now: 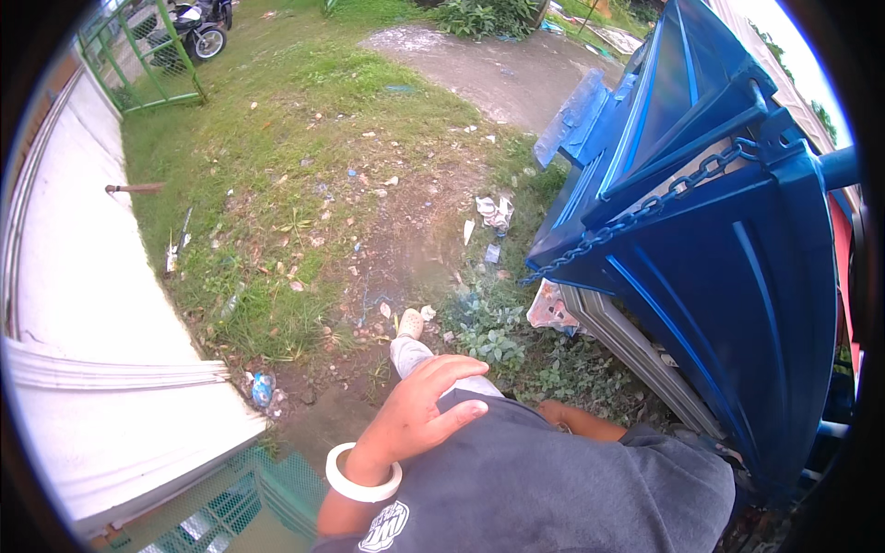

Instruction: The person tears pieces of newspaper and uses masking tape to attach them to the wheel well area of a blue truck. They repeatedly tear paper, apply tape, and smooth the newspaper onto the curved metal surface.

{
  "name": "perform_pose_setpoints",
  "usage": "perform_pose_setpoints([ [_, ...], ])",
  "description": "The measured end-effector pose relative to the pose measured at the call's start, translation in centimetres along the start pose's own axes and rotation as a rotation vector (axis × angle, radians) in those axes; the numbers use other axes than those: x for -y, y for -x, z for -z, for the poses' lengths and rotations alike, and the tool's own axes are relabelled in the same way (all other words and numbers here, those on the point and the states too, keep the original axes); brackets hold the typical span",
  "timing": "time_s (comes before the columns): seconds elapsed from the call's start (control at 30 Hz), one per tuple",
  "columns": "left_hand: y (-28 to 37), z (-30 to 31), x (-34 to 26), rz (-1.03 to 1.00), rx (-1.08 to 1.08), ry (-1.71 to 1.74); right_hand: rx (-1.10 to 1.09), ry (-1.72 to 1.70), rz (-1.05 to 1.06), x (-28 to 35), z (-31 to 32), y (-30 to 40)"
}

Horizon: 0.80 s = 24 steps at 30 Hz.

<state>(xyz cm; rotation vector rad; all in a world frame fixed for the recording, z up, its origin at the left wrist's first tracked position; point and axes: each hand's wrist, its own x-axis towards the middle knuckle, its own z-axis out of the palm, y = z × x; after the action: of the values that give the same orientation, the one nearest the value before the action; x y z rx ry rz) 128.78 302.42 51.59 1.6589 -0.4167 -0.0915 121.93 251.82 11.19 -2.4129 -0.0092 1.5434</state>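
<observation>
My left hand (pixel 432 404) is held in front of my dark grey shirt (pixel 553 477), its thumb apart from the fingers and nothing between them. Around that wrist sits a thick cream-white ring (pixel 363 484), which looks like a roll of tape. Beside my right hip is my right hand (pixel 551 413), partly hidden by the shirt, so its fingers do not show clearly. One foot in a beige clog (pixel 410 323) stands on the dirt path ahead of me.
To my right stands a blue metal truck bed (pixel 719 269) with a hanging chain (pixel 650 207). A white wall (pixel 76 249) runs along the left. Litter and a crumpled wrapper (pixel 496 213) lie on the grass. Farther off are a green mesh gate (pixel 148 62) and a motorcycle (pixel 197 34).
</observation>
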Motion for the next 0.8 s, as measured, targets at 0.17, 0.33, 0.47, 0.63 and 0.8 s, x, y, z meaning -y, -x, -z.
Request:
perform_pose_setpoints([
  [0.17,-12.6,7.8,5.3,0.167,0.216,0.078,-0.233,-0.528,0.026,6.0,7.2,-8.5],
  [0.33,-23.2,13.8,11.7,0.412,0.248,0.259,-0.292,-1.213,-0.225,16.0,14.7,-7.4],
  [0.47,-32.8,16.9,16.0,0.426,0.362,0.246,-0.217,-0.968,-0.322,17.6,13.2,-7.4],
  [0.63,-45.5,22.5,19.7,0.315,0.613,0.057,0.085,-0.592,-0.378,26.3,10.1,-12.0],
  [0.8,-56.9,33.6,23.0,0.246,0.591,-0.077,-0.163,-0.88,-0.228,32.5,13.6,-24.6],
])
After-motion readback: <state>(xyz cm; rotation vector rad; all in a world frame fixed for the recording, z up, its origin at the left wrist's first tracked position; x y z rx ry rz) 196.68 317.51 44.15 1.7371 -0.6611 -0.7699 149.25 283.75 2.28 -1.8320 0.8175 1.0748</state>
